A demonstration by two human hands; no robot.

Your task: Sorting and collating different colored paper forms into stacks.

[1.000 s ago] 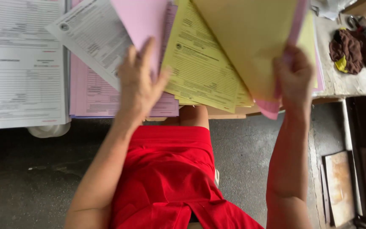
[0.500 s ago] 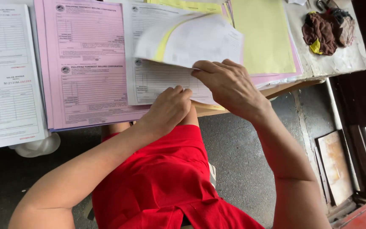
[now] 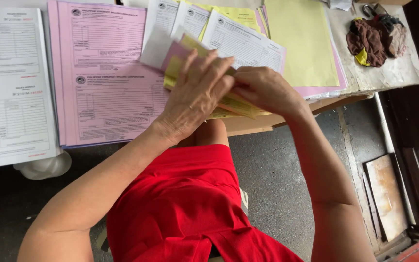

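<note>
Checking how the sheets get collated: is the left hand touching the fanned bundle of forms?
Touching. The head view shows the left hand pressed flat on the fanned bundle of forms, fingers spread across its sheets.
</note>
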